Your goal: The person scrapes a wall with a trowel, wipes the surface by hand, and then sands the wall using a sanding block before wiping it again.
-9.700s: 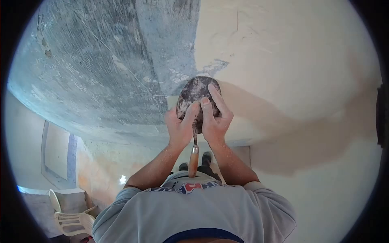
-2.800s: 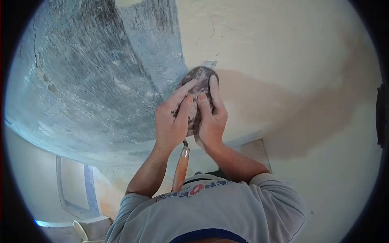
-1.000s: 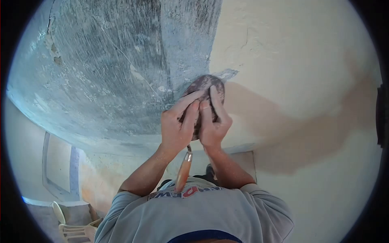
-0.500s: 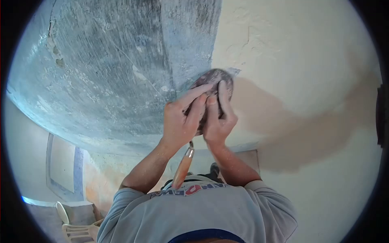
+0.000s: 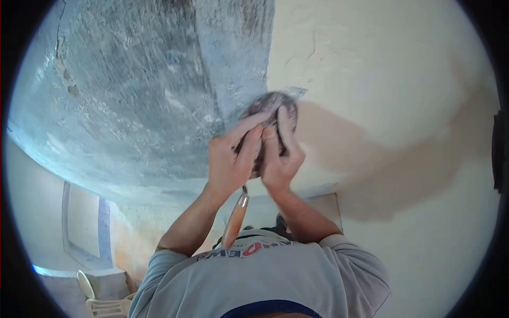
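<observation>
A trowel with a dark oval blade (image 5: 275,100), smeared pale, lies against the wall near the border of the grey and cream areas. Its wooden handle (image 5: 235,225) hangs below, towards my chest, joined by a bent metal neck. My left hand (image 5: 230,161) presses the left side of the blade, fingers stretched up over it. On the right side my right hand (image 5: 283,161) presses too, thumb and fingers close to the left ones. Pale dust coats the fingers of both hands. The blade's underside is hidden.
Rough blue-grey wall surface (image 5: 143,95) spreads at upper left, with a crack at its far left. Smooth cream wall (image 5: 382,63) lies to the right, under an arm's shadow. A pale plastic chair (image 5: 108,307) stands at lower left, near a framed panel (image 5: 82,222).
The wall and both hands with the trowel appear shifted slightly left in view. The hands keep the same hold on the blade.
</observation>
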`<act>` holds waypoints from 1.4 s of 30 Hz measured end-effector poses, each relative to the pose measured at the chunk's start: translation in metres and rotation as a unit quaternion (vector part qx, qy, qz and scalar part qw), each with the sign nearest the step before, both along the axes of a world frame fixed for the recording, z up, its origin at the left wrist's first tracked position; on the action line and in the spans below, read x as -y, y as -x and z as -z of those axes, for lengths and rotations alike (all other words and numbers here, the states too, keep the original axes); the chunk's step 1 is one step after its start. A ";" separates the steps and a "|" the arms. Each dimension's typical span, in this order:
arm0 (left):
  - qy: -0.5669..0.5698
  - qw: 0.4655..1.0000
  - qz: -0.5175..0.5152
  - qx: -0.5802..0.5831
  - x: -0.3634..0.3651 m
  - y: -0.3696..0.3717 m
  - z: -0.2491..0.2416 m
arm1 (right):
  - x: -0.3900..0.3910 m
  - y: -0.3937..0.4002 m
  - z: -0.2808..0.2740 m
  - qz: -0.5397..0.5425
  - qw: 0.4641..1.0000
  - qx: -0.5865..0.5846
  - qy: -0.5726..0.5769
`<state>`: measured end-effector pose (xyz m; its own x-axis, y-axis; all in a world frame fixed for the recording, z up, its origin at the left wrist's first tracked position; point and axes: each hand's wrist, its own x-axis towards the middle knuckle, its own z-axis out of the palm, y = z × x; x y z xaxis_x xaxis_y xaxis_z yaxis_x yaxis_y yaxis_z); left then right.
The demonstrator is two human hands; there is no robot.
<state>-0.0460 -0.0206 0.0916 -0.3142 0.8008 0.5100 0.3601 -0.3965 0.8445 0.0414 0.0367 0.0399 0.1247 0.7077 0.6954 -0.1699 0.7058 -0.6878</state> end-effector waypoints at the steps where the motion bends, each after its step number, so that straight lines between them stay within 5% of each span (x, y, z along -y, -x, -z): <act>1: -0.019 1.000 0.001 -0.007 -0.003 -0.003 -0.007 | 0.006 -0.006 -0.012 -0.040 0.996 0.003 0.079; 5: -0.072 0.996 -0.018 -0.039 -0.001 0.000 -0.006 | 0.010 -0.002 -0.011 -0.035 0.998 0.015 0.051; 7: -0.009 1.000 -0.016 -0.009 0.010 0.008 0.005 | 0.018 0.003 0.000 -0.025 0.998 0.044 0.025; 9: -0.011 0.999 -0.040 -0.030 0.009 0.009 0.007 | 0.022 0.004 0.002 -0.069 0.992 0.036 0.100; 11: -0.013 0.998 -0.036 -0.048 0.008 0.010 0.003 | 0.016 0.007 -0.001 -0.025 0.999 0.028 0.020; 15: -0.069 0.994 -0.018 -0.080 -0.001 0.005 -0.010 | 0.013 0.003 -0.014 -0.086 0.989 -0.042 0.110; 20: -0.014 0.998 -0.027 -0.062 0.007 0.011 0.000 | 0.016 0.005 -0.003 -0.020 0.999 0.023 0.025; 24: -0.045 0.996 -0.011 -0.077 0.002 0.004 -0.020 | 0.006 0.002 -0.018 -0.040 0.997 -0.036 0.049; 25: -0.030 0.997 -0.004 -0.070 0.002 0.003 -0.024 | 0.014 -0.004 -0.026 -0.075 0.986 -0.024 0.149; 28: -0.024 0.998 -0.007 -0.051 0.004 0.006 -0.012 | 0.012 0.001 -0.007 -0.035 0.998 0.024 0.052; 30: 0.003 0.999 -0.013 -0.037 0.007 0.010 -0.005 | 0.024 0.000 -0.005 -0.075 0.988 0.029 0.132; 33: -0.007 0.999 -0.006 -0.048 0.003 0.001 -0.017 | 0.010 0.000 -0.012 -0.041 0.998 -0.019 0.035; 41: -0.014 0.998 -0.031 -0.051 0.006 0.003 -0.009 | 0.021 -0.002 -0.006 -0.073 0.989 0.025 0.123; 42: -0.029 0.997 -0.031 -0.065 0.004 0.002 -0.009 | 0.013 -0.001 -0.004 -0.029 0.998 0.021 0.050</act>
